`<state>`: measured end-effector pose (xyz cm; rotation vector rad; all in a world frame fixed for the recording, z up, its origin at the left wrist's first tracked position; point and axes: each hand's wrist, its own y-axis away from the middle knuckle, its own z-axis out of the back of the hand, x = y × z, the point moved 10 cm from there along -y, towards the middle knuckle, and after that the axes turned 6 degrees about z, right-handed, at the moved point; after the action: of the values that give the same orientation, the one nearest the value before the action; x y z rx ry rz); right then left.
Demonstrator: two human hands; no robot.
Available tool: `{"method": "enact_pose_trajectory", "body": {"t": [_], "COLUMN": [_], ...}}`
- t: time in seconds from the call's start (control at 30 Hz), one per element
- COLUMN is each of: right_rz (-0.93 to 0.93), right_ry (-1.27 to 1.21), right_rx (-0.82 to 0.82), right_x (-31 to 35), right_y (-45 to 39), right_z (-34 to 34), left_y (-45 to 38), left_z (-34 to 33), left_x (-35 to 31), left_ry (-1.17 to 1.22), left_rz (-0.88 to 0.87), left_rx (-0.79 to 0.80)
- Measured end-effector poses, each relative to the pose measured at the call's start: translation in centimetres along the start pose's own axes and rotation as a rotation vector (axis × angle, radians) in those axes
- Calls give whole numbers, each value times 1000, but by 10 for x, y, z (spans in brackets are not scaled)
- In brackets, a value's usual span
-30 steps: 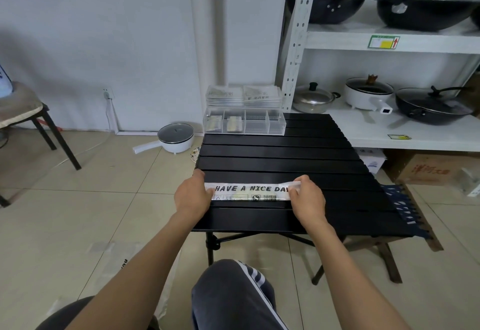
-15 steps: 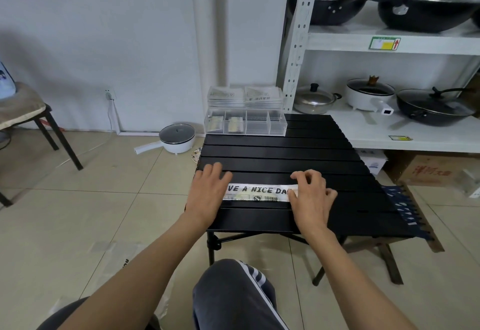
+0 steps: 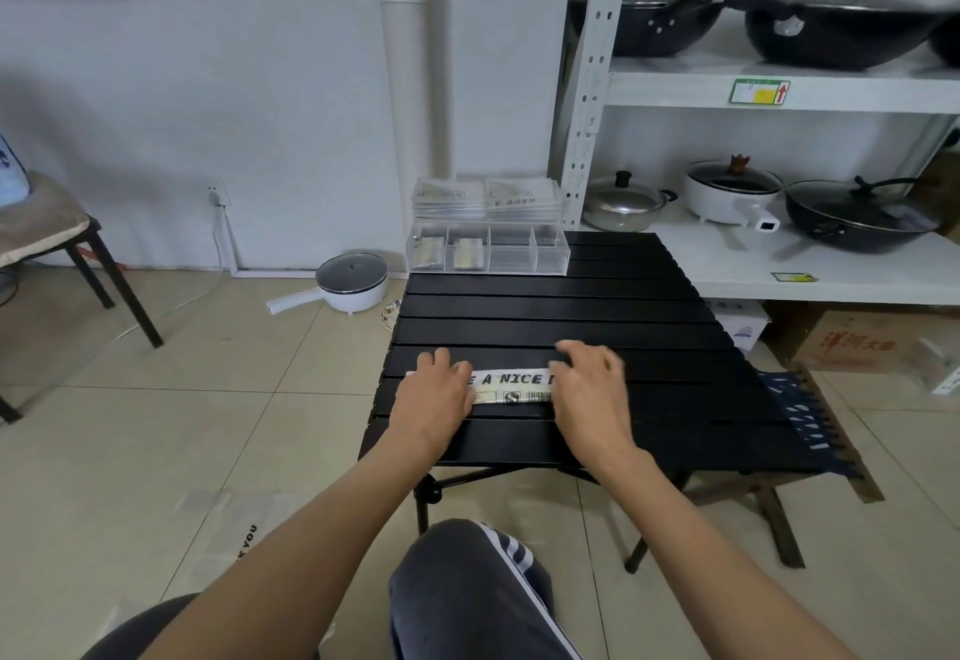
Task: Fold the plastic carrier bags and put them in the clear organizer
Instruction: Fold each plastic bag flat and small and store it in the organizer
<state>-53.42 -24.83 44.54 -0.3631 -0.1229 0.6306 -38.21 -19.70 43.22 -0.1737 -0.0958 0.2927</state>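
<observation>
- Folding step, by the look of it: carrier bag point(image 3: 511, 387) already reduced to a narrow strip, lying flat across the near slats of the black counter point(image 3: 561, 306).
- Left hand point(image 3: 435, 396) laid flat on the strip's left end, fingers straight and spread, pressing down, gripping nothing.
- Right hand point(image 3: 589, 385) laid over the right end, fingers extended forward and pressing; slightly blurred, so exact finger contact hard to judge.
- Only the middle of the strip exposed between the two hands, lettering "A NICE" and a printed label readable.
- Probably next: folding the strip end over end into a small packet, calling for a pinch on one end while the other end stays pinned, then a carry to the clear organizer point(image 3: 491, 254) at the far left edge of the counter.
- Organizer well apart from the bag; two left compartments seemingly holding folded packets, two right ones looking free.
- Hidden: both ends of the strip under the palms, so no telling how neat the edges lie.
- Another bag point(image 3: 228, 529) on the floor at lower left, pale and hard to make out.
</observation>
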Motion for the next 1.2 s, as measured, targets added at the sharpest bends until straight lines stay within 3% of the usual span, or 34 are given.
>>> {"method": "enact_pose_trajectory", "body": {"t": [0.1,0.27,0.37,0.57,0.8,0.93,1.07,1.2], "right_rz": [161,80,53,48,66,-30,-25,76], "right_ry": [-214,-396,-409,-417,-465,-549,-362,-275], "right_rx": [-25,57,64,73,69,-95,-300,-490], "right_x": [22,10,10,9,8,-10,-27,-20], "right_y": [8,16,14,16,16,17,23,33], "right_z": [-10,-27,-24,-24,-27,-10,22,44], "left_y": [0,-1,-5,7,5,-2,-15,-23], "left_z": [-1,1,4,19,16,36,57,62], "left_x": [2,1,-7,-65,-69,-56,-40,-31], "left_ry": [-10,-5,-102,-321,-187,-5,234,467], "left_rz": [17,-14,-67,-383,-342,-282,-288,-357], "left_rx": [5,41,77,-23,37,-74,-263,-305]}}
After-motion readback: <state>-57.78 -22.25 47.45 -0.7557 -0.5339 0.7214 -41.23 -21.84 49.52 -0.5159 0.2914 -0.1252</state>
